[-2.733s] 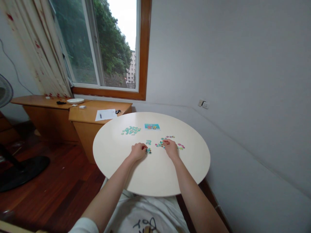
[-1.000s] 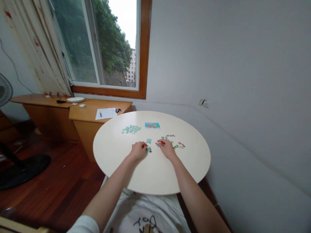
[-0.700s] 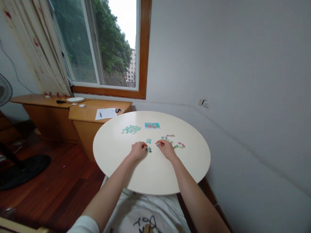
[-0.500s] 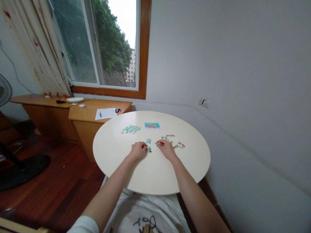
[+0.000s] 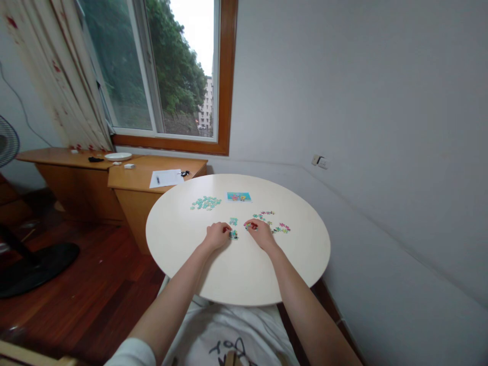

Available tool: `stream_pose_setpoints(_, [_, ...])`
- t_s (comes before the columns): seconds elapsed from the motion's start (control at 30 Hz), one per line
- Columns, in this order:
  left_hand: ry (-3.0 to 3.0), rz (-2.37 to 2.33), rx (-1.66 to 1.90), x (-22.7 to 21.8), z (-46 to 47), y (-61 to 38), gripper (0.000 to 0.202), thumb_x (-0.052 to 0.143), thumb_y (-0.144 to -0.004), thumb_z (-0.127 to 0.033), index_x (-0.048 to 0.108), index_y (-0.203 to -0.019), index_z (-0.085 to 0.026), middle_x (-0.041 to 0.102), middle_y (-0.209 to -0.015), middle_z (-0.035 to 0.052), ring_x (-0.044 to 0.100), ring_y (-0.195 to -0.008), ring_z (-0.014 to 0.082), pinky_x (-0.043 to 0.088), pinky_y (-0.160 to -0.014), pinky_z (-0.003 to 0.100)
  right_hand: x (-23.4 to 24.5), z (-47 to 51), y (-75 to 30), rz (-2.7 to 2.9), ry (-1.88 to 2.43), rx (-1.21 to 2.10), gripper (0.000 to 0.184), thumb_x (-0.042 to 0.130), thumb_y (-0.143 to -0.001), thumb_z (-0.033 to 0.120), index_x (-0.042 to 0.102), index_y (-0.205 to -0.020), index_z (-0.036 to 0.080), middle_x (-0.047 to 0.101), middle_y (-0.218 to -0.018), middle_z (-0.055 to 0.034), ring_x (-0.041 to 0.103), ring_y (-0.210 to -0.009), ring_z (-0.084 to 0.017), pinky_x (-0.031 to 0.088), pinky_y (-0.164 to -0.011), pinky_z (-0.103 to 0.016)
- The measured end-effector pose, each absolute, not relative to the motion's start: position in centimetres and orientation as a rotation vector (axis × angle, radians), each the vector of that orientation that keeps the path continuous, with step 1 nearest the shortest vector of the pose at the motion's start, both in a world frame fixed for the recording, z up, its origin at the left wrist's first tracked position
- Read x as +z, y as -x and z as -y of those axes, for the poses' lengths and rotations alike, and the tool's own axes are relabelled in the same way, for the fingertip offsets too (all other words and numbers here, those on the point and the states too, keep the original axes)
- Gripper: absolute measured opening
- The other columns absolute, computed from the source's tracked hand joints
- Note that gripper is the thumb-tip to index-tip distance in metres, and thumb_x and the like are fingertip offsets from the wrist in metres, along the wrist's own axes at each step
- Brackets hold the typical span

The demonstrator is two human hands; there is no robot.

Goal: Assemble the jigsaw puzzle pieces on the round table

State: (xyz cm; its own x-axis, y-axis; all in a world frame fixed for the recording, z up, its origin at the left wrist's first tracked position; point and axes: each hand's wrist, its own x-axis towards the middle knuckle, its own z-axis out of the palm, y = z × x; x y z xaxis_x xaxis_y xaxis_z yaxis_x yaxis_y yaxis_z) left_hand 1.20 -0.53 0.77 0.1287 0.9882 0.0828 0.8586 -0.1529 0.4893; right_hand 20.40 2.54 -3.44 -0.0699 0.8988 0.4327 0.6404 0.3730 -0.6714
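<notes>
On the round cream table (image 5: 244, 274) my left hand (image 5: 216, 236) rests curled, its fingertips pinching a small joined cluster of puzzle pieces (image 5: 233, 234). My right hand (image 5: 260, 233) lies just to the right, fingers pinched on a pink and red puzzle piece (image 5: 249, 225). Loose multicoloured pieces (image 5: 280, 227) are scattered to the right of that hand. A tiny teal cluster (image 5: 233, 221) sits just beyond the two hands. Farther back lie a heap of pale green pieces (image 5: 206, 203) and a small blue picture card (image 5: 238, 196).
Wooden cabinets (image 5: 125, 195) stand left of the table under the window, holding a paper sheet (image 5: 165, 178) and a white plate (image 5: 118, 157). A standing fan's black base (image 5: 34, 267) sits on the dark wood floor at left. A grey wall with a socket (image 5: 319, 162) runs along the right.
My right hand has drawn back left from the scattered coloured pieces toward the left hand, now pinching a pink piece. The left hand has stayed on its small cluster.
</notes>
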Motion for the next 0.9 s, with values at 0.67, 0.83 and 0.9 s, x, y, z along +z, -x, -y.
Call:
stream_pose_setpoints(0.67, [-2.095, -1.802, 0.554, 0.7, 0.48, -1.17, 0.029, 0.047, -0.08, -0.018, 0.071, -0.095, -0.022, 0.072, -0.097, 0.0038, 0.063, -0.093, 0.0214, 0.042, -0.084, 0.031, -3.15, -2.01, -20.29, 1.788, 1.342, 0.424, 0.024, 0.053, -0.068, 0.015, 0.067, -0.085, 0.025, 0.068, -0.078, 0.0013, 0.062, -0.075, -0.016, 0.048, -0.076, -0.03])
stream_pose_setpoints(0.83, [-2.097, -1.8, 0.551, 0.75, 0.51, -1.15, 0.03, 0.046, -0.08, -0.018, 0.071, -0.095, -0.022, 0.072, -0.097, 0.004, 0.063, -0.093, 0.0212, 0.042, -0.084, 0.031, -3.46, -2.24, -20.35, 1.785, 1.358, 0.417, 0.025, 0.052, -0.07, 0.015, 0.067, -0.087, 0.024, 0.068, -0.076, 0.0009, 0.062, -0.075, -0.016, 0.048, -0.076, -0.03])
stream_pose_setpoints(0.9, [-2.092, -1.796, 0.553, 0.71, 0.49, -1.15, 0.03, 0.047, -0.079, -0.017, 0.071, -0.096, -0.022, 0.072, -0.097, 0.0038, 0.063, -0.093, 0.0208, 0.042, -0.084, 0.03, -3.55, -2.33, -20.36, 1.782, 1.362, 0.407, 0.027, 0.051, -0.071, 0.014, 0.067, -0.09, 0.024, 0.066, -0.074, 0.0009, 0.062, -0.073, -0.015, 0.048, -0.076, -0.03])
